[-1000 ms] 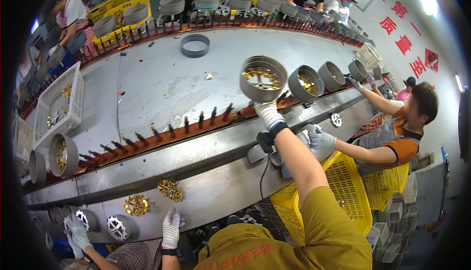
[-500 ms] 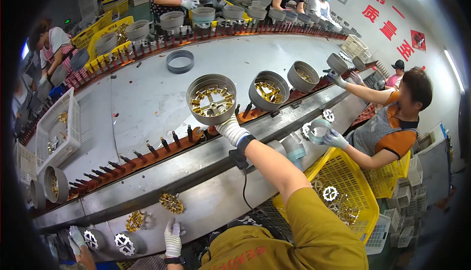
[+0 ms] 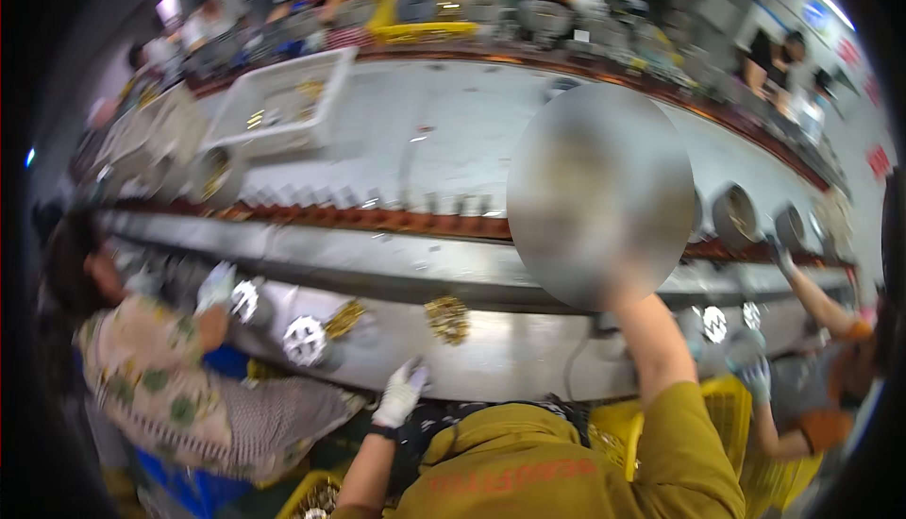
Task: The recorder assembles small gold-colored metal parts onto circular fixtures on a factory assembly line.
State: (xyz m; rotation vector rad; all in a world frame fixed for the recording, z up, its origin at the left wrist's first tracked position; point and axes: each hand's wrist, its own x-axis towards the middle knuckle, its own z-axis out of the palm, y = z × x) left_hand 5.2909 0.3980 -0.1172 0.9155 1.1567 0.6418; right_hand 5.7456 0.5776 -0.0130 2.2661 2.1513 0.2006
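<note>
Above the red conveyor rail (image 3: 396,220), your raised right hand (image 3: 628,285) clasps a blurred round pan (image 3: 600,193) from below, while your gloved left hand (image 3: 400,393), fingers loosely spread, rests lower at the steel bench edge (image 3: 491,359).

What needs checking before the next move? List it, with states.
1. Right hand grip on pan: cannot tell, blurred.
2. Pan contents: cannot tell, blurred.
3. Left hand free: ok, gloved, open at the bench edge.
4. Brass part apart from left hand: ok, lying on the bench.
5. Co-worker's hand away from pan: ok, low at the left.
</note>
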